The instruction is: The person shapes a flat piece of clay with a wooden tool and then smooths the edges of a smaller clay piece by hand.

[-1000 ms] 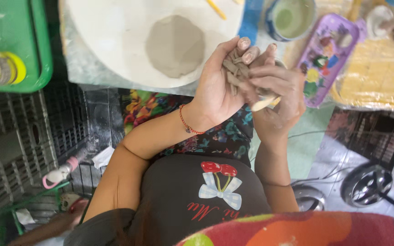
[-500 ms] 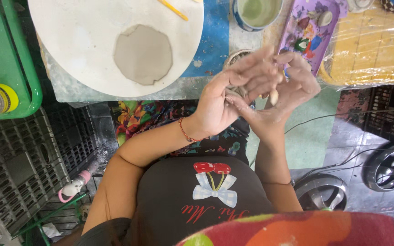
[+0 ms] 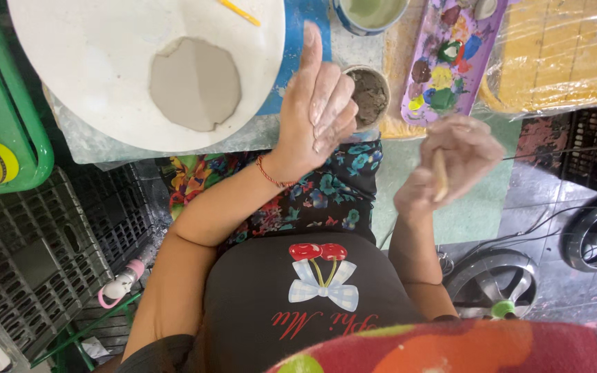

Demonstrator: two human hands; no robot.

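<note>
Clay-smeared left hand (image 3: 316, 114): lifted over the table edge, fingers straight and together, palm flat and holding nothing; grey clay streaks the fingers.
Right hand (image 3: 447, 169): curled loosely round a thin pale wooden stick (image 3: 439, 176) that runs upright through the fist; the hand is blurred, so how tightly it grips cannot be told.
Position of hands: well apart, the right one lower and off the table, above the lap.
Clay disc (image 3: 195, 83): a flat, roughly round grey slab lying on the white round board (image 3: 91, 62); its edge is uneven, and a faint crease crosses it.
Small clay pot (image 3: 367, 95): a little cup of dark wet clay, just beside the left hand's fingertips, at the table edge.
Paint palette (image 3: 450, 62): purple tray with mixed colour blobs, right of the cup.
Water cup (image 3: 371, 14): blue-rimmed, holding cloudy greenish water, behind the clay cup.
Yellow stick (image 3: 240, 12): lies on the board's far side.
Progress, as a judgement: the slab looks flattened but not trimmed or shaped; neither hand touches it now. Smoothing the rim, building and painting all seem left to do.
</note>
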